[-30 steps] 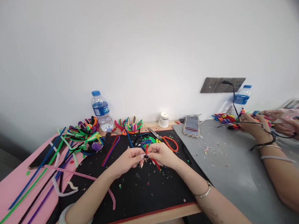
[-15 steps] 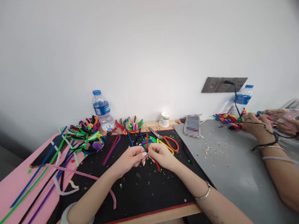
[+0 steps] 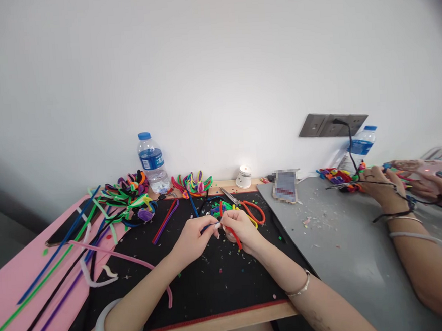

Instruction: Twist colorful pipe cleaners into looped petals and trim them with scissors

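Observation:
Over the black mat [image 3: 199, 293], both hands work close together at the middle. My right hand [image 3: 244, 229] is closed round a red pipe cleaner [image 3: 233, 236], which sticks out above and below the fingers. The fingertips of my left hand [image 3: 196, 239] pinch a small dark piece [image 3: 205, 228], apparently pipe cleaner, mostly hidden by the fingers. Just behind my right hand lie orange-handled scissors [image 3: 254, 209], with green and yellow pipe cleaners [image 3: 220, 207] beside them. A folded red and purple pipe cleaner [image 3: 166, 221] rests left of my hands.
Pipe-cleaner bunches [image 3: 132, 197] stand by a water bottle [image 3: 152, 162]. Long pipe cleaners cross a phone [image 3: 64, 229] and pink sheet [image 3: 12, 321] at left. A paper cup [image 3: 243, 177] stands behind. At right, another person's hands [image 3: 383, 189] work with a pink glue gun [image 3: 426, 174].
My hands have drawn slightly apart. The red pipe cleaner has shifted a little to the right and tilted with my right hand. The dark piece stays at my left fingertips.

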### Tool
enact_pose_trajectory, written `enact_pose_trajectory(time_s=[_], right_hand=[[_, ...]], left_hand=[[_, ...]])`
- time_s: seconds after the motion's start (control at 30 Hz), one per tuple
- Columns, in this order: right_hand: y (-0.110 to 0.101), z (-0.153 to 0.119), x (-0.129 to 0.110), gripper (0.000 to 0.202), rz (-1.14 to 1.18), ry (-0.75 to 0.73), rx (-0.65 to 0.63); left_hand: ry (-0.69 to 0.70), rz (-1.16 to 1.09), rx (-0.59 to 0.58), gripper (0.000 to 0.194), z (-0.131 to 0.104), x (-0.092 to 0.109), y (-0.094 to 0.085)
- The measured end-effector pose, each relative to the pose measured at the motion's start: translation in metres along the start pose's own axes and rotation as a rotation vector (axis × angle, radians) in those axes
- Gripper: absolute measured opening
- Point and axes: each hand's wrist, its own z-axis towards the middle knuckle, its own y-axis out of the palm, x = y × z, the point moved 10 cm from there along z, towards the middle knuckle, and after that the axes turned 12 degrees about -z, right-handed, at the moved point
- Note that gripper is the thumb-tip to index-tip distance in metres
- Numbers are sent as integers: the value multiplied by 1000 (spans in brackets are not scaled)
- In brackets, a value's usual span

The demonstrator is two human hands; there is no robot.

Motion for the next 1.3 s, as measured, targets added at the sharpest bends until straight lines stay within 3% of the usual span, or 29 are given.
enact_pose_trajectory(time_s=[0.13, 0.27, 0.43, 0.6, 0.77, 0.97, 1.3], right_hand=[[-11, 1, -17, 29, -121, -142, 16], [-37, -10, -55, 13, -343, -411, 233], [-10, -20, -73, 27, -610, -592, 30], [-3, -23, -72, 10, -763, -677, 30], [-2, -23, -70, 11, -895, -678, 78], [2, -18, -62, 12, -863, -561, 19], [1, -10, -46, 22, -771, -434, 9]], left_hand=[[-127, -255, -6, 25, 0, -15, 0], [-288, -596, -8, 24, -2, -33, 3], [-370, -726, -65, 27, -5, -35, 11], [-392, -737, -161, 27, -9, -34, 21], [-367, -694, -175, 24, -8, -37, 21], [-338, -581, -167, 23, -6, -38, 17], [-151, -157, -157, 30, 0, -23, 7]])
